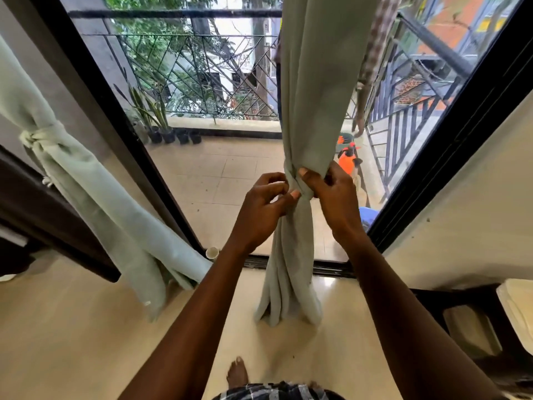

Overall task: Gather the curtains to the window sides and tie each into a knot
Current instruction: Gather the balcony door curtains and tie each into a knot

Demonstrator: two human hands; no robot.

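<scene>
A tall glass window with a black frame (135,145) looks onto a tiled balcony with a metal railing. Inside lies a glossy cream tiled floor (72,327).

A pale green fabric curtain (95,197) hangs at the window's left side, cinched partway up by a knot (37,137), its tail slanting down to the floor by the frame's lower left corner. A second pale green fabric curtain (317,82) hangs right of the window's centre, gathered into one column, its hem bunched on the floor near the bottom rail.

Both hands meet at this curtain's gathered waist, where a twisted band of its fabric (300,186) wraps round it. The right hand (334,194) grips the gather, thumb pressed on the front, fingers curled behind. The left hand (262,209) has curled fingers and pinches the band's left edge with the thumb tip.

Potted plants in black pots (173,134) stand at the balcony's far left corner. A bare foot (237,372) rests on the floor below.
</scene>
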